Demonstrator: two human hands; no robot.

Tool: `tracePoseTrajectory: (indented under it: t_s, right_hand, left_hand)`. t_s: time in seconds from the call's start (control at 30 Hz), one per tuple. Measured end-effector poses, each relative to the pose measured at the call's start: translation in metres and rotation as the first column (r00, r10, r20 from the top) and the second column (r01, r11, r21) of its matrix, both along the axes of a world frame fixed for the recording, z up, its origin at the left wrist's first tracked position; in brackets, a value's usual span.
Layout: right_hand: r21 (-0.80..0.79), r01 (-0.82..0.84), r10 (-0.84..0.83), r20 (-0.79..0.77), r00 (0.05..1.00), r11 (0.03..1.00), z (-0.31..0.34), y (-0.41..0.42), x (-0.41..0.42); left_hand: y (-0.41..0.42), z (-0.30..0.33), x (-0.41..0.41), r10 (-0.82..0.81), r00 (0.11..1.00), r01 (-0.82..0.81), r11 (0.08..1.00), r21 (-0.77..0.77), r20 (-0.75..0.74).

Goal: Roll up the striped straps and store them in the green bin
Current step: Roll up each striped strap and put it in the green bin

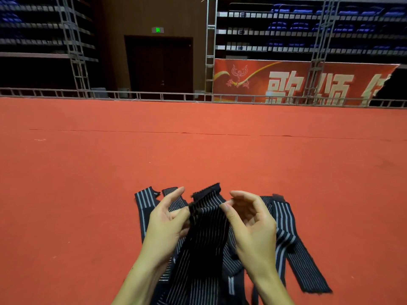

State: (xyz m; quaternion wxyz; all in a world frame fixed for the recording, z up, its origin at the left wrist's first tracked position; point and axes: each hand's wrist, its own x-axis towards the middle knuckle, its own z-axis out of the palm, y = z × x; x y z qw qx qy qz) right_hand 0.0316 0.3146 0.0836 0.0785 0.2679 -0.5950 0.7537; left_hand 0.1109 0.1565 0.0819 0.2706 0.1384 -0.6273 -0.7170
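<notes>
Both hands pinch one strap (206,230) at its top: left grip (164,219), right grip (251,221). Other straps (286,234) lie on the carpet (88,194).

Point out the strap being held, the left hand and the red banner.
held strap (207,219): head view, its striped middle.
left hand (164,225): head view, palm.
red banner (248,80): head view, its left part.
</notes>
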Motion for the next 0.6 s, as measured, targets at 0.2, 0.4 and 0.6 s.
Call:
tracePoseTrajectory:
  t_s: [0.2,0.4,0.6]
  right_hand:
    - [0.040,-0.070,0.067,0.053,0.996,0.997,0.001,-0.006,-0.002]
    - [-0.001,-0.081,0.079,0.187,0.979,0.997,0.012,-0.007,-0.012]
    - [-0.008,-0.170,0.166,0.243,0.956,0.985,0.015,-0.009,-0.016]
  left_hand:
    - [0.014,0.014,0.006,-0.067,0.997,0.067,0.998,-0.003,-0.033]
    - [0.012,0.011,0.006,-0.043,0.999,0.038,0.991,-0.131,-0.034]
    - [0.016,0.011,0.000,0.002,0.997,-0.019,0.975,-0.223,-0.075]
